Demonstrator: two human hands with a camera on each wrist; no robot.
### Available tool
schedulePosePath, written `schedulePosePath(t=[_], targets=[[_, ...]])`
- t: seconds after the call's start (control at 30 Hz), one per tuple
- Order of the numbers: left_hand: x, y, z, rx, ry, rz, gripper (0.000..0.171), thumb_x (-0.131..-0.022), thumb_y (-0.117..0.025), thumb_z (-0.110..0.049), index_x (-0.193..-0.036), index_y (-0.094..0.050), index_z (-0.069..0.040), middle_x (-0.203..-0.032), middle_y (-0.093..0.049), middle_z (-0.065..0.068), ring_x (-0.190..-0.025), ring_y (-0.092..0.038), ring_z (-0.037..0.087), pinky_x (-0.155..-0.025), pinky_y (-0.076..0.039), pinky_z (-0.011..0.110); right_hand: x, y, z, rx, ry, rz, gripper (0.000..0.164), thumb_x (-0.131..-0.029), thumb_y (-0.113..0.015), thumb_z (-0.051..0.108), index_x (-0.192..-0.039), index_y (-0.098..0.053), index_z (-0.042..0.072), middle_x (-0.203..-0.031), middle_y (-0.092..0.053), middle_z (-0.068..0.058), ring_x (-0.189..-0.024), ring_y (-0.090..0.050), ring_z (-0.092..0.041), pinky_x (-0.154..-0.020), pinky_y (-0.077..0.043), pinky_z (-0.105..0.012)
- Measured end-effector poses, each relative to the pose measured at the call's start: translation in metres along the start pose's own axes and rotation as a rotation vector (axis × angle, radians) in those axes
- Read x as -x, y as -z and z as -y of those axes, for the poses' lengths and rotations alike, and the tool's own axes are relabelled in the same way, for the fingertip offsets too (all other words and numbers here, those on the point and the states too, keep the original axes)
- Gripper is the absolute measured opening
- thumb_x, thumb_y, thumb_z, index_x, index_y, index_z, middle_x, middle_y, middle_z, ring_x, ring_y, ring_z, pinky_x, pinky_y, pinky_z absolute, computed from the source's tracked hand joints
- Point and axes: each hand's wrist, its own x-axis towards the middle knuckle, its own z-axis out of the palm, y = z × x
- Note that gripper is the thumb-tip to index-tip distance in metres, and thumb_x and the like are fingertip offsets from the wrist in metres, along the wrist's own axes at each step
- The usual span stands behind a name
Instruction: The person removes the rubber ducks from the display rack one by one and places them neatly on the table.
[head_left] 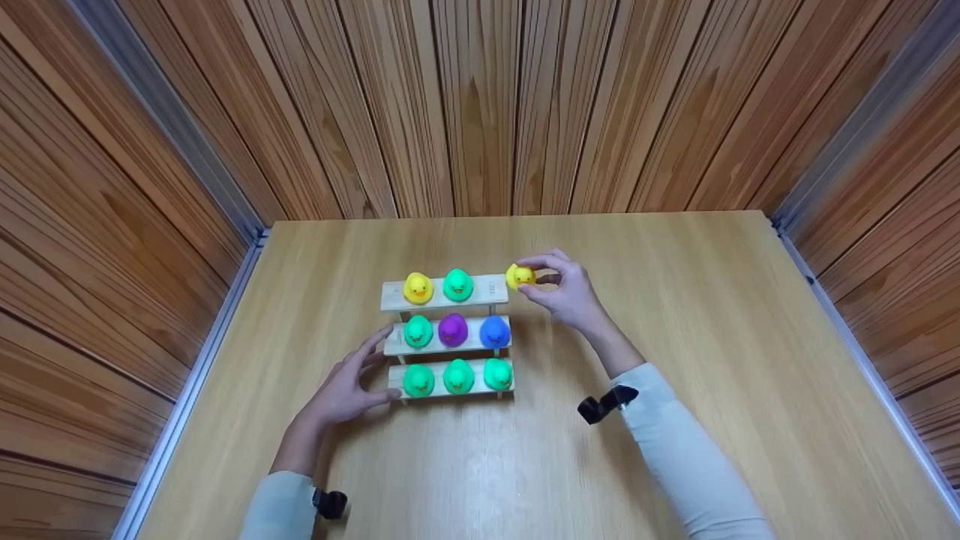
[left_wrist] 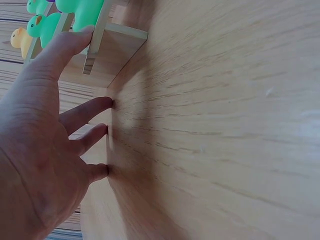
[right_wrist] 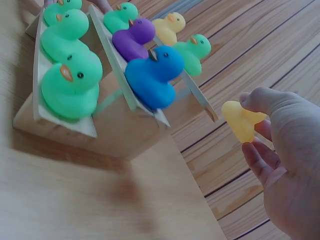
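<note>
Between the thumb and fingers of my right hand, a yellow rubber duck is pinched beside the right end of the top shelf. That three-step wooden rack stands on the table. Another yellow duck and a green duck sit on its top step, with bare wood at the right. The middle step holds a green duck, a purple duck and a blue duck. Three green ducks line the bottom step. My left hand is spread at the rack's left end, thumb touching the bottom step.
The light wood table extends on both sides of the rack. Wood-plank walls rise behind it and at both sides, with grey metal strips along the side edges. A small black camera is strapped to each wrist.
</note>
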Motion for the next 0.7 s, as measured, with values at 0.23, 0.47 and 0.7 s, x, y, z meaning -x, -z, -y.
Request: schedulePosePath(t=[0.23,0.47,0.7], targets=[[0.002,-0.001,0.000,0.008,0.014,0.003,0.105,-0.097,-0.090,-0.032,-0.176,-0.023,-0.054,-0.189,-0.028,0.007,-0.172,-0.036,0.048,-0.135,-0.030,0.079,0.004,0.017,-0.010,0.012,-0.038,-0.024,0.038,-0.100,-0.083,0.003,-0.138,-0.076,0.002,-0.137,-0.068,-0.020,-0.133,-0.067,-0.035,-0.113,-0.063,-0.040],[0.001,0.000,-0.001,0.012,0.038,0.005,0.103,-0.097,-0.090,-0.034,-0.172,-0.025,-0.061,-0.187,-0.030,0.008,-0.172,-0.036,0.047,-0.135,-0.030,0.080,0.002,0.030,-0.016,0.032,-0.062,-0.028,0.038,-0.102,-0.082,0.004,-0.140,-0.075,0.002,-0.139,-0.066,-0.020,-0.134,-0.066,-0.033,-0.116,-0.061,-0.040],[0.000,0.000,-0.001,0.021,0.042,0.006,0.103,-0.096,-0.091,-0.034,-0.171,-0.026,-0.061,-0.187,-0.031,0.007,-0.172,-0.035,0.046,-0.135,-0.030,0.079,-0.004,0.040,-0.022,0.050,-0.062,-0.024,0.038,-0.103,-0.080,0.003,-0.140,-0.074,0.001,-0.141,-0.065,-0.022,-0.137,-0.064,-0.037,-0.123,-0.056,-0.060]])
